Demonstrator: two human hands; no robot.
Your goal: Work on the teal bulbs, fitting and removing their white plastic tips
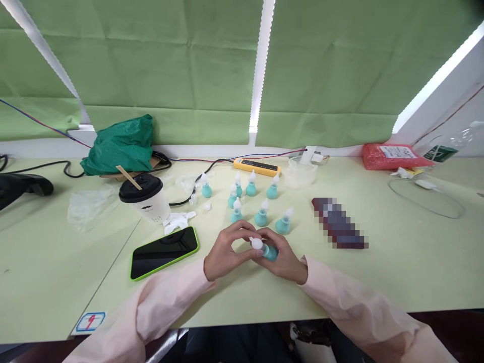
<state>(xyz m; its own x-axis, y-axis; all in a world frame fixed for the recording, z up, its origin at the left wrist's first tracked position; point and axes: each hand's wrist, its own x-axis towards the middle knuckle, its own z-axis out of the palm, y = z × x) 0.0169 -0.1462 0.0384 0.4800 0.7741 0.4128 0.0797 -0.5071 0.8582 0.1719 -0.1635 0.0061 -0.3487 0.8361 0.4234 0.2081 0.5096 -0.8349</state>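
Observation:
Both my hands meet over the pale green table near its front edge. My right hand (286, 262) grips the teal bulb of a small squeeze bulb (269, 251). The fingers of my left hand (224, 253) pinch the white tip (257, 243) fitted on it. Several more teal bulbs with white tips (260, 216) stand upright in loose rows just beyond my hands.
A black phone in a green case (164, 251) lies left of my hands. A lidded paper cup (145, 198), white scraps (176, 220), a green bag (121, 146), a yellow power strip (257, 167), a clear tub (300, 174), a blurred dark object (339, 223) and a red packet (393, 156) lie further back.

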